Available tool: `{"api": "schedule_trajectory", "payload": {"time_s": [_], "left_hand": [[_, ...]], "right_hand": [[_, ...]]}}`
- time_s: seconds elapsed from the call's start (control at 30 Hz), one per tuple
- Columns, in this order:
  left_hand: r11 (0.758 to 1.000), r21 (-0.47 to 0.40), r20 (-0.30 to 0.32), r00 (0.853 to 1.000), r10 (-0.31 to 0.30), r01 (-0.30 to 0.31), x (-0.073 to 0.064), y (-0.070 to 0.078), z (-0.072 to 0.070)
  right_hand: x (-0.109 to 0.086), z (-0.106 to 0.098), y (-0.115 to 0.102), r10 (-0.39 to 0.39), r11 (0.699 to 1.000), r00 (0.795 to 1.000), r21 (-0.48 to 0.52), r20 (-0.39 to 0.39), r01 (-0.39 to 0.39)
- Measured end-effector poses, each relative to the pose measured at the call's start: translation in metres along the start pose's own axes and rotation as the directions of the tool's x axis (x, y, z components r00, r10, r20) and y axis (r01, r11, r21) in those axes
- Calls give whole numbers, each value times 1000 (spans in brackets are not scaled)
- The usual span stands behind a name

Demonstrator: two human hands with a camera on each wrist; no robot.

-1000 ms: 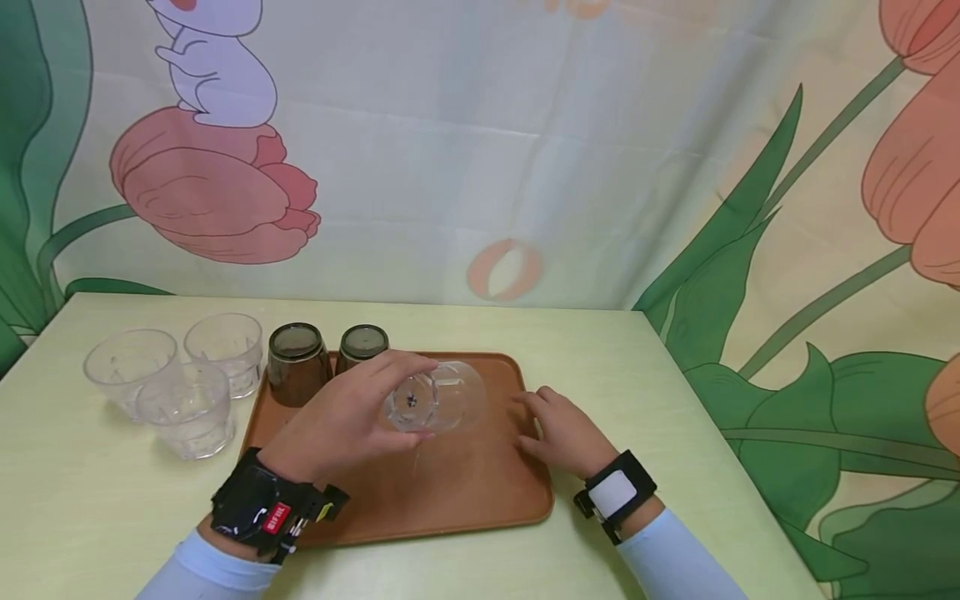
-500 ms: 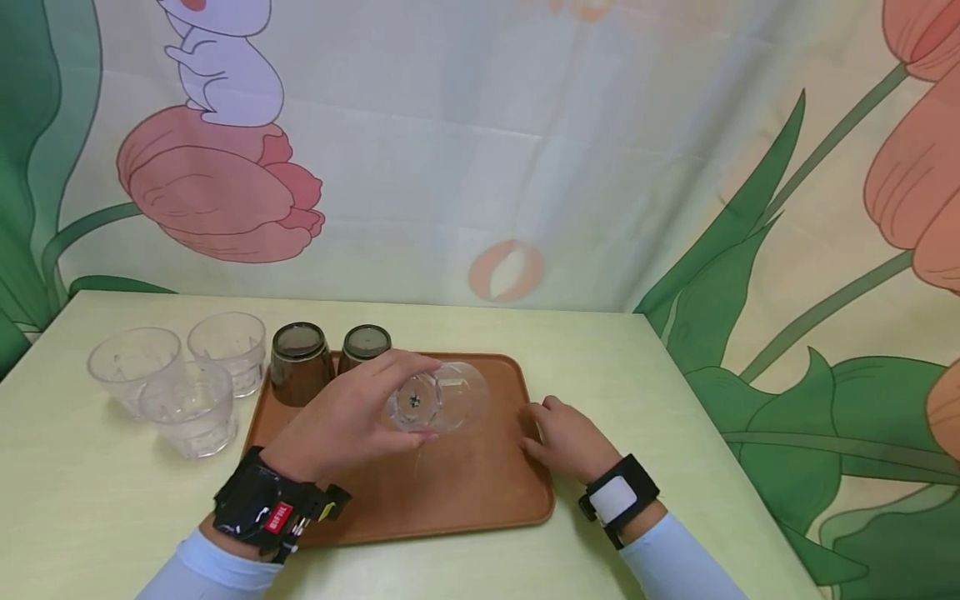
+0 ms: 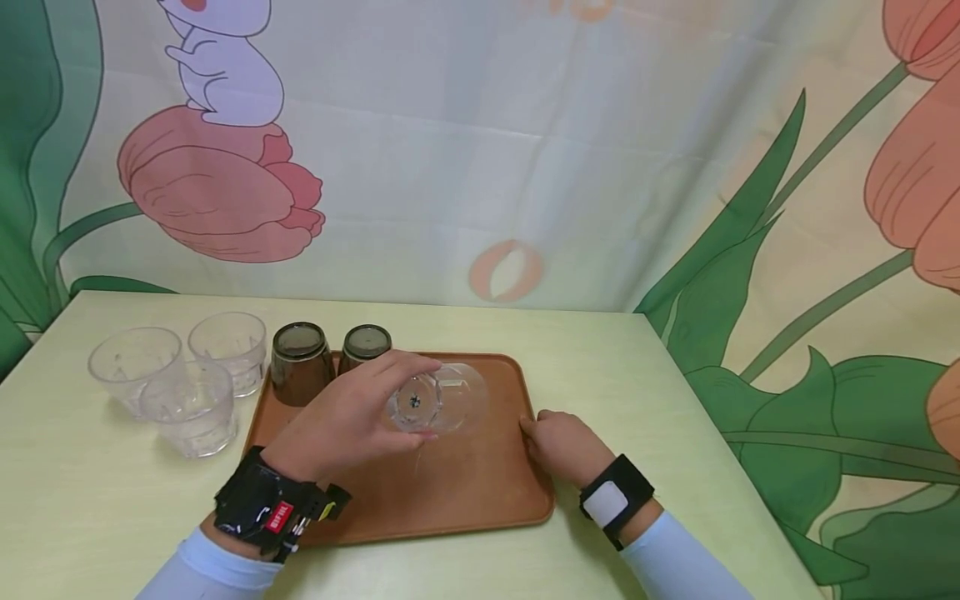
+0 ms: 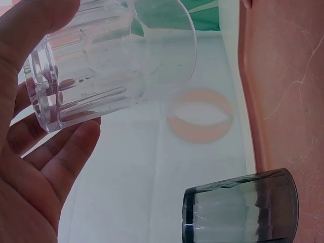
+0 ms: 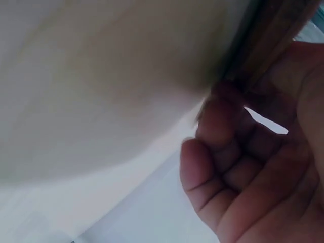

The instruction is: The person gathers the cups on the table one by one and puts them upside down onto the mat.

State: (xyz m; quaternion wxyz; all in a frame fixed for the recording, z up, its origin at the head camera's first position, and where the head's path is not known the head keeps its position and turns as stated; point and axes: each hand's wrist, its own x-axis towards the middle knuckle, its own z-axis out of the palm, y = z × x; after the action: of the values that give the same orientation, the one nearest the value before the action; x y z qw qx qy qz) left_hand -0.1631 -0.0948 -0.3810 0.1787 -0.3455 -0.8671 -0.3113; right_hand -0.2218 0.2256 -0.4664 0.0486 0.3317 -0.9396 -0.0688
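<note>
Left hand [image 3: 351,414] aloft, right hand [image 3: 570,448] curled

The pale table [image 3: 611,358] carries a brown tray [image 3: 472,487], lying flat. Between nine and ten o'clock from the tray, three clear glasses [image 3: 189,412] stand upright, grouped closely, directly on the tabletop.

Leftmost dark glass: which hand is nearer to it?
Left. The left hand, holding a clear glass, is close to the dark glass, on its near side; the right hand is across the tray, gripping its right edge.
</note>
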Motion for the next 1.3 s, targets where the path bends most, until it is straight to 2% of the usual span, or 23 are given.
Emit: {"api": "schedule_trajectory", "payload": {"time_s": [0.17, 0.47, 0.6, 0.83, 1.1, 1.3], "left_hand": [[1000, -2, 1, 1000, 2, -2, 0, -1, 0], [1000, -4, 0, 1000, 8, -8, 2, -4, 4], [1000, 24, -12, 1000, 1, -1, 0, -7, 4], [999, 20, -12, 1000, -27, 28, -2, -11, 4], [996, 68, 32, 998, -57, 54, 5, -21, 5], [996, 77, 78, 996, -45, 39, 17, -26, 6]], "right_hand": [[0, 0, -2, -35, 998, 999, -49, -19, 34], [-4, -2, -3, -48, 995, 998, -88, -42, 44], [-1, 0, -3, -52, 996, 998, -77, -39, 48], [-1, -2, -2, -68, 997, 998, -47, -16, 67], [-1, 2, -1, -113, 987, 994, -117, -4, 111], [-1, 0, -3, -97, 985, 995, -142, 5, 96]]}}
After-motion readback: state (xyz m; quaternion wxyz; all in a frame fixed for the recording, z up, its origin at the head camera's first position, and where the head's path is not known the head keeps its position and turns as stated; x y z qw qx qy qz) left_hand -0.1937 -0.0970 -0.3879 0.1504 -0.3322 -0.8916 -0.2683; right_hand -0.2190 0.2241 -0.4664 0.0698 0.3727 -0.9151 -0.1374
